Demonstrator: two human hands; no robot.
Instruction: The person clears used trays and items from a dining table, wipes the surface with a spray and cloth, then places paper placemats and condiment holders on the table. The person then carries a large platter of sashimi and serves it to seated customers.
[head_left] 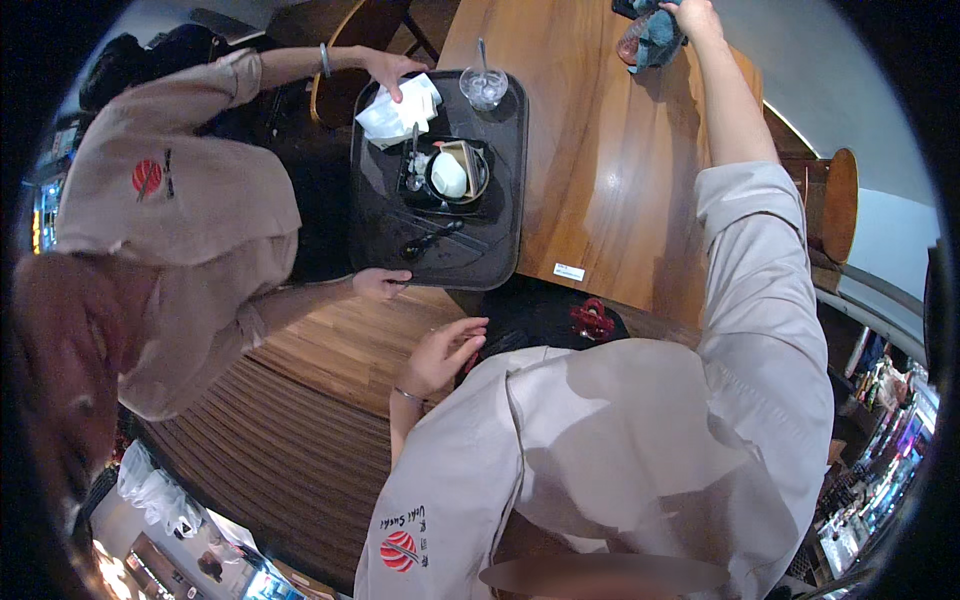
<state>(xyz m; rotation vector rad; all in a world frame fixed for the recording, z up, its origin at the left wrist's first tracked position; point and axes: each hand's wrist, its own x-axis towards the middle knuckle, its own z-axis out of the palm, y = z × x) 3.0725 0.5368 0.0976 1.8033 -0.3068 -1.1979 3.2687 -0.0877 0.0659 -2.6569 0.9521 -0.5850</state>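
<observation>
My right arm reaches across the wooden table [610, 180] to its far right corner. There my right hand [693, 18] is closed on a blue cloth [657, 42], which lies against a clear, reddish-brown container [630, 45]. My left hand [440, 358] is held near my body, beside the near end of the table, with its fingers stretched out and nothing visible in them. To the left, a co-worker holds a dark tray [365, 215]. On it are crumpled white napkins [400, 110], a clear cup [484, 90], a black spoon [430, 240] and a stack of bowls [452, 175].
One of the co-worker's hands [392, 70] is on the napkins, the other [382, 283] at the tray's near corner. Wooden chairs [840, 205] stand right of the table and behind the tray. A small white label [569, 272] is at the table's near edge.
</observation>
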